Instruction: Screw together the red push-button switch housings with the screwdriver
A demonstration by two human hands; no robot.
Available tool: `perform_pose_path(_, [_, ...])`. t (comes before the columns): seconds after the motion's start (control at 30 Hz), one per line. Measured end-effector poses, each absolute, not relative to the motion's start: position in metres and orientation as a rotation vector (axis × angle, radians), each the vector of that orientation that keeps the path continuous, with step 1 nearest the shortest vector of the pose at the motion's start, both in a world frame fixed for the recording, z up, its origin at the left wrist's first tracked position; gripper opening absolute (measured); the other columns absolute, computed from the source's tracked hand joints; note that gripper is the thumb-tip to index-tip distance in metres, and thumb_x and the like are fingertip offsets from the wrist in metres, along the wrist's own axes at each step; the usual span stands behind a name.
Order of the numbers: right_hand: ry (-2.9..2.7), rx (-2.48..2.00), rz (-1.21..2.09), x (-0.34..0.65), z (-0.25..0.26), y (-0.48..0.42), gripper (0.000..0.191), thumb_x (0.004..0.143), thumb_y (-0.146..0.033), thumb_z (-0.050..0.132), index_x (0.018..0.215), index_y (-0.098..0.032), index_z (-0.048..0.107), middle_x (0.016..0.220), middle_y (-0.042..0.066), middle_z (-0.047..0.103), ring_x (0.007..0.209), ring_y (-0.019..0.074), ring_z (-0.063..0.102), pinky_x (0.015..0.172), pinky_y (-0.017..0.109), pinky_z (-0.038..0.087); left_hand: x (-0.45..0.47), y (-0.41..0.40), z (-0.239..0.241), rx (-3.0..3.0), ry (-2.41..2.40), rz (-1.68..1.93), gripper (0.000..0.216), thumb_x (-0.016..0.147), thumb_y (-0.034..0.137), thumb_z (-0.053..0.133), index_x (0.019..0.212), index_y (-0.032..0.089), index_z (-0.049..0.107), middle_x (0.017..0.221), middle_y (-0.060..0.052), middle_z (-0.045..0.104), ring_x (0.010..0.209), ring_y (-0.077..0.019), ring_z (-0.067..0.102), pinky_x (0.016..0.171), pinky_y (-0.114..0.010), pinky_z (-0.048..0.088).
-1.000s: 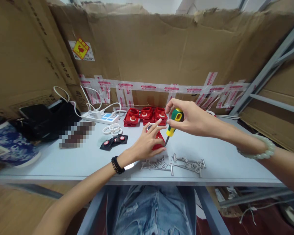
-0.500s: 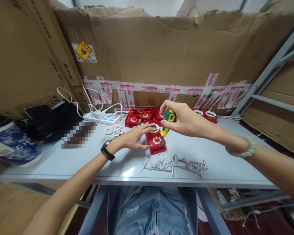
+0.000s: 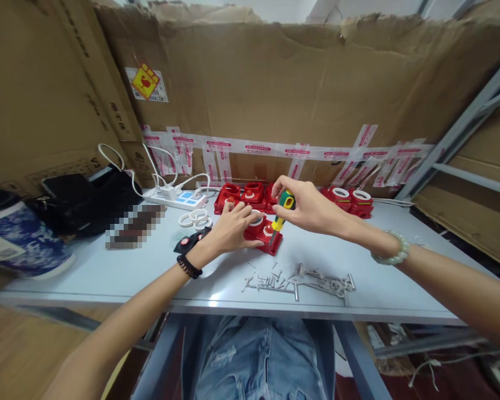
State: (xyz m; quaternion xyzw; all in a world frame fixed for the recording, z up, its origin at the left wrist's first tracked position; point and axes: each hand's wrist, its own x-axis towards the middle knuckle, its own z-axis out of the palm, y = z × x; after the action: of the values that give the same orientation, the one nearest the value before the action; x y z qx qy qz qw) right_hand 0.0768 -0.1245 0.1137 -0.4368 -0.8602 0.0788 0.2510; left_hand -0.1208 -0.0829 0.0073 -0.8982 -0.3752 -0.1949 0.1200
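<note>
A red square housing [image 3: 270, 240] with a white ring and a red button lies flat on the pale blue table [image 3: 379, 278]. My left hand [image 3: 232, 228] presses down on its left side, fingers curled over it. My right hand [image 3: 306, 208] is closed round a green and yellow screwdriver [image 3: 282, 210], whose tip stands on the housing's top face. A heap of metal screws and pins [image 3: 304, 279] lies just in front of the housing.
More red housings [image 3: 244, 195] stand in a row behind, two more [image 3: 352, 199] to the right. White rings [image 3: 195, 220], a black part [image 3: 184, 243], a power strip [image 3: 173, 199], a black bag [image 3: 87, 201] sit left. Taped cardboard walls [image 3: 275, 89] enclose the table; metal shelving [image 3: 462, 128] stands right.
The red housing went from propped under my left hand to flat on the table, farther back. Both hands moved away from me, and the screwdriver tip came down onto the housing.
</note>
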Motion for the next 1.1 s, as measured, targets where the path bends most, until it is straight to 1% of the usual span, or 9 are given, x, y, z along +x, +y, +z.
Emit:
perform_pose_path(0.1, [-2.305,-1.209,0.188,0.081,0.115,-0.122,0.013,0.073,-0.021,0.052,0.086,-0.020,0.048,0.075,0.001,0.059,0.063,0.0124,0.048,0.058,0.026,0.036,-0.120,-0.077,0.009,-2.637,-1.096,-0.576,0.064,0.069,0.067,0.058,0.115,0.023,0.055,0.100,-0.010,0.054,0.098,-0.0308,0.045,0.092,-0.050,0.026])
perform_pose_path(0.2, [-2.285,-1.241,0.163,0.084,0.115,-0.121,0.014,0.073,-0.022,0.052,0.086,-0.020,0.048,0.073,0.000,0.058,0.062,0.0124,0.047,0.059,0.027,0.036,-0.117,-0.072,0.010,-2.659,-1.055,-0.643,0.065,0.064,0.069,0.060,0.108,0.022,0.056,0.115,-0.012,0.050,0.107,-0.0320,0.044,0.098,-0.052,0.023])
perform_pose_path(0.27, [-2.290,-1.257,0.179,0.085,0.113,-0.120,0.014,0.073,-0.022,0.052,0.086,-0.020,0.048,0.073,0.000,0.058,0.061,0.0125,0.047,0.059,0.027,0.036,-0.116,-0.069,0.009,-2.746,-1.002,-0.636,0.062,0.067,0.067,0.058,0.106,0.020,0.054,0.118,-0.012,0.050,0.108,-0.0298,0.046,0.099,-0.048,0.027])
perform_pose_path(0.33, [-2.295,-1.259,0.191,0.086,0.112,-0.120,0.014,0.073,-0.022,0.051,0.086,-0.020,0.048,0.075,0.000,0.058,0.063,0.0128,0.048,0.058,0.026,0.036,-0.114,-0.067,0.008,-2.845,-0.988,-0.572,0.058,0.072,0.065,0.056,0.108,0.019,0.051,0.112,-0.010,0.055,0.100,-0.0269,0.052,0.092,-0.042,0.036])
perform_pose_path(0.4, [-2.290,-1.261,0.182,0.087,0.111,-0.119,0.014,0.073,-0.022,0.052,0.086,-0.020,0.048,0.075,0.001,0.059,0.064,0.0131,0.048,0.058,0.026,0.036,-0.113,-0.067,0.006,-2.885,-1.008,-0.512,0.059,0.074,0.063,0.055,0.112,0.019,0.050,0.106,-0.009,0.058,0.095,-0.0263,0.055,0.087,-0.039,0.040])
perform_pose_path(0.53, [-2.252,-1.272,0.142,0.089,0.112,-0.117,0.015,0.073,-0.023,0.053,0.087,-0.020,0.048,0.074,0.001,0.058,0.064,0.0135,0.049,0.058,0.027,0.036,-0.112,-0.068,0.004,-2.854,-1.014,-0.485,0.065,0.075,0.063,0.056,0.123,0.020,0.048,0.111,-0.010,0.058,0.099,-0.0281,0.054,0.091,-0.041,0.038])
perform_pose_path(0.73, [-2.258,-1.346,0.149,0.088,0.113,-0.118,0.014,0.073,-0.024,0.053,0.086,-0.020,0.048,0.069,0.000,0.056,0.060,0.0128,0.047,0.056,0.026,0.034,-0.109,-0.073,0.001,-2.780,-1.043,-0.455,0.063,0.074,0.066,0.053,0.118,0.021,0.055,0.101,-0.010,0.057,0.088,-0.0262,0.055,0.083,-0.039,0.042])
perform_pose_path(0.93, [-2.231,-1.445,0.020,0.088,0.110,-0.118,0.012,0.073,-0.024,0.052,0.084,-0.020,0.048,0.063,-0.001,0.053,0.057,0.0127,0.044,0.055,0.025,0.032,-0.106,-0.077,-0.003,-2.727,-1.069,-0.479,0.061,0.075,0.065,0.053,0.117,0.021,0.055,0.100,-0.010,0.057,0.086,-0.0246,0.055,0.083,-0.039,0.042])
perform_pose_path(1.1, [-2.257,-1.448,-0.092,0.094,0.097,-0.115,0.009,0.075,-0.020,0.050,0.084,-0.018,0.047,0.065,0.001,0.054,0.057,0.0123,0.044,0.056,0.025,0.031,-0.106,-0.081,-0.002,-2.718,-1.076,-0.475,0.058,0.076,0.063,0.054,0.116,0.021,0.055,0.098,-0.009,0.056,0.086,-0.0245,0.054,0.082,-0.039,0.042])
